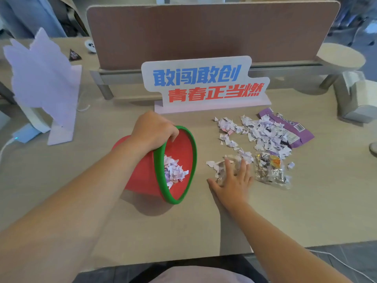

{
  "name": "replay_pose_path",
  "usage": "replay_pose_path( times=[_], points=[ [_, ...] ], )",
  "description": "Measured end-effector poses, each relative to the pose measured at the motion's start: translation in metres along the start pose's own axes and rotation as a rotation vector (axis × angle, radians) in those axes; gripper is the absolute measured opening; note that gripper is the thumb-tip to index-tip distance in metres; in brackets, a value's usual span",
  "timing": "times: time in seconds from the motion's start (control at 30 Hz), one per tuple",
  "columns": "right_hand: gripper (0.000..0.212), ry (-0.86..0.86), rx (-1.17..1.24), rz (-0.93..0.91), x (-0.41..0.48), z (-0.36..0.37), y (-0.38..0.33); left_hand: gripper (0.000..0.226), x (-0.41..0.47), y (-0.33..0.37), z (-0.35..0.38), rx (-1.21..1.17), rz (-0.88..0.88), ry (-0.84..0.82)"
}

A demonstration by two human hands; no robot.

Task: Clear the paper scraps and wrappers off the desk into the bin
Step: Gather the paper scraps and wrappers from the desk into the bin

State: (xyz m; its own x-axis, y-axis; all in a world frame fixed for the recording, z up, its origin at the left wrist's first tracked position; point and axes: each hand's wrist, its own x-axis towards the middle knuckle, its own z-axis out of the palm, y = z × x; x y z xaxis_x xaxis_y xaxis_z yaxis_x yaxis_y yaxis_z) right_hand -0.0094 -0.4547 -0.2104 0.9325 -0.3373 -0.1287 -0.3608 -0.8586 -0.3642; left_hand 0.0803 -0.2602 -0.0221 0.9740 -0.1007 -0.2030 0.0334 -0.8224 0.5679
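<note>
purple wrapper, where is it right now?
Head view, far right on the desk: the purple wrapper lies partly under the paper scraps, beyond the clear wrapper.

Single head-worn wide-angle view, looking forward and steeply down from above the near edge of the tabletop [285, 211]. The optical axis points toward 12 o'clock, where a sign [204, 82] and a partition [204, 31] close the far side. Both forearms enter from 6 o'clock, placing the camera close above the work area, within arm's reach. The left hand [152, 129] lies just left of centre; the right hand [234, 178] sits slightly toward 4 o'clock of centre. Wide-angle distortion bends the partition's top edge and the tabletop margins at 3 and 9 o'clock. No second view is provided, so no overlap exists.
</note>
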Motion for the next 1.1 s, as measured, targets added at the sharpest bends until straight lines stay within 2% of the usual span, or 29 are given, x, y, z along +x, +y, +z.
replay_pose_path(
  times=[0.1, 0.17, 0.27, 0.4, 0.57, 0.67, 0.77, 0.93, 1.0, 1.1],
  points=[
    [0.08, 0.006, -0.012, -0.045, 0.016, 0.004, -0.011, 0.034, -0.001, -0.003, -0.005, -0.054, -0.009, 0.046],
    [0.075, -0.004, -0.041, -0.078, 0.027, 0.006, -0.018, 0.044, 0.005, -0.008, -0.007, -0.093, -0.04, 0.068],
    [0.07, -0.033, -0.054, -0.078, 0.043, 0.009, -0.027, 0.041, 0.01, -0.012, -0.008, -0.146, -0.1, 0.075],
    [0.057, -0.002, -0.063, -0.088, 0.066, 0.014, -0.039, 0.058, 0.016, -0.014, -0.008, -0.182, -0.128, 0.105],
    [0.048, 0.074, -0.075, -0.094, 0.09, 0.015, -0.046, 0.038, 0.023, -0.012, -0.012, -0.224, -0.179, 0.106],
    [0.038, 0.076, 0.003, -0.081, 0.102, 0.01, -0.046, 0.044, 0.028, -0.014, -0.014, -0.254, -0.195, 0.135],
    [0.033, 0.025, 0.001, -0.15, 0.11, 0.006, -0.043, 0.053, 0.032, -0.019, -0.014, -0.279, -0.236, 0.156],
    [0.031, -0.101, -0.068, -0.256, 0.117, -0.001, -0.048, 0.052, 0.031, -0.019, -0.012, -0.299, -0.276, 0.149],
    [0.027, -0.124, 0.029, -0.185, 0.12, -0.007, -0.047, 0.053, 0.03, -0.02, -0.012, -0.325, -0.282, 0.164],
    [0.02, -0.104, 0.431, 0.119, 0.113, -0.025, -0.051, 0.05, 0.03, -0.021, -0.013, -0.338, -0.287, 0.172]
  ],
)
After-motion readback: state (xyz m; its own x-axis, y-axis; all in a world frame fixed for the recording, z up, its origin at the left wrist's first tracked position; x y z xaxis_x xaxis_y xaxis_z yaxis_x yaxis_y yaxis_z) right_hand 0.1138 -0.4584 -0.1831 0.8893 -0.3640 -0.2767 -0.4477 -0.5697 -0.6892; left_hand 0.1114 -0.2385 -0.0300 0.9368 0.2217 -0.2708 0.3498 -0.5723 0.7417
